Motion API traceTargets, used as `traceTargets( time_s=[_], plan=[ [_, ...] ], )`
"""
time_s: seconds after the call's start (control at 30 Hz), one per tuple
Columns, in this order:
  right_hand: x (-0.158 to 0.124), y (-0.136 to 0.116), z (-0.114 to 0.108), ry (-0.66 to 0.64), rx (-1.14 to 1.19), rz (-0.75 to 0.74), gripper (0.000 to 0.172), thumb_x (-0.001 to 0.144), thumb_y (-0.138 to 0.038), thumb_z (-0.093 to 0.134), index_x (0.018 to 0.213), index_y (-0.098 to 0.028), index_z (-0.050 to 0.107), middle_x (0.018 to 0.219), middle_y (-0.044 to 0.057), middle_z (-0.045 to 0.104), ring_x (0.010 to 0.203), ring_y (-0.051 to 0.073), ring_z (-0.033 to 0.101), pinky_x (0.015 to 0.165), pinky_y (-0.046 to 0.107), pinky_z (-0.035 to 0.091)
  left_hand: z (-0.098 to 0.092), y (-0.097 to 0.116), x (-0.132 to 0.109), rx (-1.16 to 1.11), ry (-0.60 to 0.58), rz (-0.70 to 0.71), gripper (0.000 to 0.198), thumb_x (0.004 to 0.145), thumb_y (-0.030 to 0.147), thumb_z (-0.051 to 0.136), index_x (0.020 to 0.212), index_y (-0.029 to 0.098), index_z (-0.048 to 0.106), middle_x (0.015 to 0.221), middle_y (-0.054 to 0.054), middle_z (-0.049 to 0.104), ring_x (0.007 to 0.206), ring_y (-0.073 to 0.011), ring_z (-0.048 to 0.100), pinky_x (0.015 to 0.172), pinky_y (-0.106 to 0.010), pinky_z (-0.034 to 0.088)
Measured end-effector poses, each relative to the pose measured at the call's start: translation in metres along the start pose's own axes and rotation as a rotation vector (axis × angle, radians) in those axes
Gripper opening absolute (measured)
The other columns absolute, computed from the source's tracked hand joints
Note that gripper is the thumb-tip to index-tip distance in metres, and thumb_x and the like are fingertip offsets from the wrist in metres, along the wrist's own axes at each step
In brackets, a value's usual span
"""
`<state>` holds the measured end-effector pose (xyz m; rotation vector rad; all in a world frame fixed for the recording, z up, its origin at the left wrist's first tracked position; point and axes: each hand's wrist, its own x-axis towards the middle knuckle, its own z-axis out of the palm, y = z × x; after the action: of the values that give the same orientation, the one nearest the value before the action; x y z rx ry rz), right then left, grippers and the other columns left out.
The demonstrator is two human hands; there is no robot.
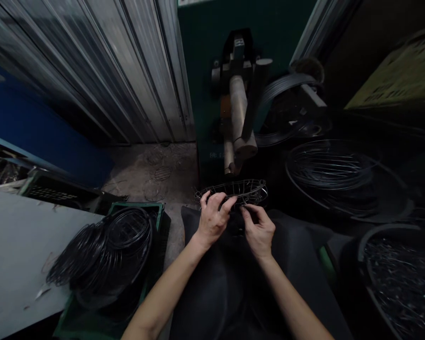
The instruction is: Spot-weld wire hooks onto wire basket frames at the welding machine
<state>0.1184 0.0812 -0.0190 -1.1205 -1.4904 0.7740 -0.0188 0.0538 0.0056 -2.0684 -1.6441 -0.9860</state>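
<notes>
I hold a round wire frame (233, 190), a flat ring with cross wires, over my dark-clad lap. My left hand (213, 218) grips its near rim, fingers curled over the wire. My right hand (258, 230) pinches the rim beside it, thumb and fingers pressed together on the wire. Just beyond the frame stands a machine with a thick tan cylinder (241, 118) pointing down toward the ring.
A green crate (155, 208) at lower left holds a stack of black wire rings (106, 250). A grey table surface (14, 250) lies left. Coils of dark wire (326, 170) sit right, and a black tub (382, 233) of wire pieces at lower right. Corrugated metal wall behind.
</notes>
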Motion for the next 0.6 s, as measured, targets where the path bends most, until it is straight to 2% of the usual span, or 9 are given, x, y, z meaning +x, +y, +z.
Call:
traceTargets(
  time_s=[0.27,0.6],
  plan=[
    [0.018,-0.005,0.012,0.016,-0.01,-0.128,0.009,0.084,-0.026,0.059,0.087,-0.019,0.064,0.08,0.002,0.063,0.072,0.013,0.059,0.071,0.027,0.049,0.009,-0.017,0.007,-0.01,0.063,0.03,0.035,0.085,0.018,0.05,0.12,0.018,0.048,0.106,-0.009,0.056,0.102,-0.0184,0.055,0.103,-0.045,0.032],
    [0.03,0.0,0.017,0.028,-0.013,-0.123,0.013,0.083,-0.03,0.059,0.085,-0.018,0.065,0.079,0.002,0.063,0.07,0.014,0.059,0.069,0.029,0.049,0.021,-0.026,0.015,-0.036,0.113,0.04,0.032,0.089,0.024,0.044,0.12,0.019,0.049,0.107,-0.009,0.056,0.103,-0.0176,0.054,0.103,-0.046,0.032]
  ],
)
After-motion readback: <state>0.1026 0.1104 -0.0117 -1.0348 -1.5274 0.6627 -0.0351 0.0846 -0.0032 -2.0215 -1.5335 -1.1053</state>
